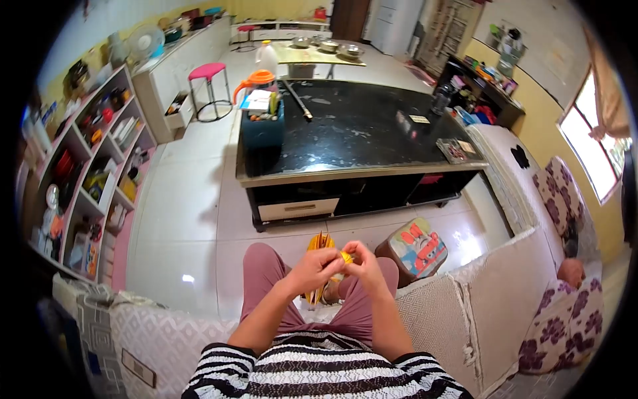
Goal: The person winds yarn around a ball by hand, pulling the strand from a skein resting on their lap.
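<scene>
My left hand (318,269) and my right hand (362,261) meet above my knees, fingers pinched together. Between their fingertips is a small yellow piece (346,257), which both hands seem to hold; its exact shape is too small to tell. Just behind and below my left hand, between my legs, stands a yellow folded-looking object (321,242) with pointed upper edges, partly hidden by that hand.
Ahead stands a low black-topped table (359,126) bearing a blue box (263,131) and an orange-lidded jug (256,81). A cartoon-printed stool (416,247) is beside my right knee. A phone (139,368) lies on the sofa at the left. Shelves (106,169) line the left side.
</scene>
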`<move>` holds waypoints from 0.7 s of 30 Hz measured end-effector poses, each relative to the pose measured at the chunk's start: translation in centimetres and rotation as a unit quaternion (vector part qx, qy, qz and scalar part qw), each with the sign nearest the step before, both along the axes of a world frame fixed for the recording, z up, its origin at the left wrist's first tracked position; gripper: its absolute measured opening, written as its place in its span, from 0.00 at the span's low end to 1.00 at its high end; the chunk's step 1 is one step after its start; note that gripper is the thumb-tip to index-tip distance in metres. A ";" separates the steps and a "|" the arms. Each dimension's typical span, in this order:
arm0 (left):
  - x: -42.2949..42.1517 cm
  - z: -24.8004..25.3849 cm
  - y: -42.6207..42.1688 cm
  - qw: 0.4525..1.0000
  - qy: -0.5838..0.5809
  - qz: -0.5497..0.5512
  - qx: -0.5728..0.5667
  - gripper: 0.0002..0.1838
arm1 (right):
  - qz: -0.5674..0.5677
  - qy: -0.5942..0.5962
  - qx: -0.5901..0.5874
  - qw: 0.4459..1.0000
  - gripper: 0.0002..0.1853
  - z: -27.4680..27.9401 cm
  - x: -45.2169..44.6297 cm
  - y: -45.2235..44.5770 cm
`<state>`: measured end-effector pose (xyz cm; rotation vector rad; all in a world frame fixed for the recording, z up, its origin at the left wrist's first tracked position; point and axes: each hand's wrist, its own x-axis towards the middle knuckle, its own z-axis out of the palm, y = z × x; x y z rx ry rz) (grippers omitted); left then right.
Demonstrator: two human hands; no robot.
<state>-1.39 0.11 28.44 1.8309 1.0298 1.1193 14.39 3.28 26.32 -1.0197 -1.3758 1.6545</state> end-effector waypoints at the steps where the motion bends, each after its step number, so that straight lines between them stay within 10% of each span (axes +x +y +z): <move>1: -0.3 0.0 0.3 0.999 -0.030 0.030 -0.028 0.10 | 0.051 0.049 -0.056 0.996 0.18 0.2 -0.3 -0.4; 5: -1.1 -2.8 1.7 0.993 -0.070 0.087 -0.048 0.11 | 0.173 0.270 -0.169 0.932 0.20 0.6 -0.9 -0.6; 16: 0.4 -6.8 0.9 0.974 -0.066 0.201 -0.075 0.10 | 0.021 0.291 -0.137 0.946 0.18 0.9 -2.0 0.9; 21: 1.7 -6.3 -0.6 0.995 -0.035 0.032 -0.091 0.12 | -0.063 0.145 0.006 0.987 0.17 0.2 -1.8 3.2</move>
